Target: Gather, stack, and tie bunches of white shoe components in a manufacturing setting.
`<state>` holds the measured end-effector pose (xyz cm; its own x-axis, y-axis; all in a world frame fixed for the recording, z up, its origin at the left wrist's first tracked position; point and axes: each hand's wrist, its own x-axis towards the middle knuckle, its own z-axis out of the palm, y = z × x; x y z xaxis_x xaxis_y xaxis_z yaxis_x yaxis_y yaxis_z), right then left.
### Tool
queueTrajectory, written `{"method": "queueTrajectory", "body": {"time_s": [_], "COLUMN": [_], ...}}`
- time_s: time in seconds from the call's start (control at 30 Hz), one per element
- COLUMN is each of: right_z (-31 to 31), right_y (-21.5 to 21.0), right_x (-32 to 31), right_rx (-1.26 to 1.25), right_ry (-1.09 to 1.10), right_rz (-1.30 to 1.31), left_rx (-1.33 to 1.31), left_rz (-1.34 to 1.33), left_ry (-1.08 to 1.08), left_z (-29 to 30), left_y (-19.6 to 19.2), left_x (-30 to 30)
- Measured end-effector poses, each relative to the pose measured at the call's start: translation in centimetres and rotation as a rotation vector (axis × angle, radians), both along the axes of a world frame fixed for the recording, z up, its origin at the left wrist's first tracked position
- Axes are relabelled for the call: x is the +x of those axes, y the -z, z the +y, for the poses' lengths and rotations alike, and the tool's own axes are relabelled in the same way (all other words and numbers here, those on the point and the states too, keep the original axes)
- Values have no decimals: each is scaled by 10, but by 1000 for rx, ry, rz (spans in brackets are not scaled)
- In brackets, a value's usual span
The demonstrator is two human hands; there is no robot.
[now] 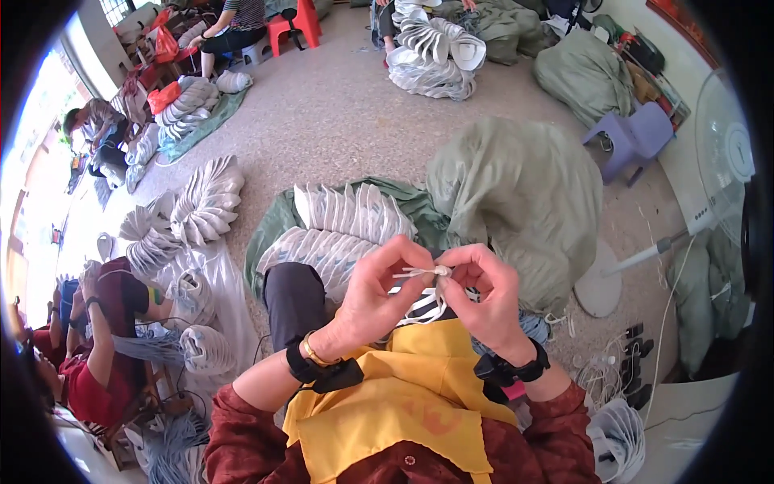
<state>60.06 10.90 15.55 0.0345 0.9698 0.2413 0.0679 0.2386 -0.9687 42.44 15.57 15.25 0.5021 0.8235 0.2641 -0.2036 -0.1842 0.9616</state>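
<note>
Yellow apron over lap, nearest cam. Both hands up above it, fingertips pinched together on thin white cord: left hand grips one end, right hand the knot end. White folded piece hangs just below, btwn palms. Stacked white pieces on green sack beyond, on floor.

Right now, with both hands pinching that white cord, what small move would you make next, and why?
Probably draw the white cord taut: the left hand and right hand pinch it between fingertips, a short end sticks out leftward, and the white folded piece hangs just beneath.
</note>
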Motion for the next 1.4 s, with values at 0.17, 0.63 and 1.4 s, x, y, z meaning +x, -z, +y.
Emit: {"method": "queueTrajectory", "body": {"time_s": [0.17,0.63,1.4], "right_z": [3,-4,-6], "right_y": [1,-5,-3], "right_x": [1,0,7], "right_rx": [367,365,-299], "right_ry": [67,72,-283], "right_rz": [-320,-397,199], "left_rx": [-24,-4,-399], "left_rz": [-20,-78,-39], "left_ry": [22,-41,144], "left_z": [-6,-10,-5], "left_y": [-3,15,11], "left_x": [-1,-5,-19]}}
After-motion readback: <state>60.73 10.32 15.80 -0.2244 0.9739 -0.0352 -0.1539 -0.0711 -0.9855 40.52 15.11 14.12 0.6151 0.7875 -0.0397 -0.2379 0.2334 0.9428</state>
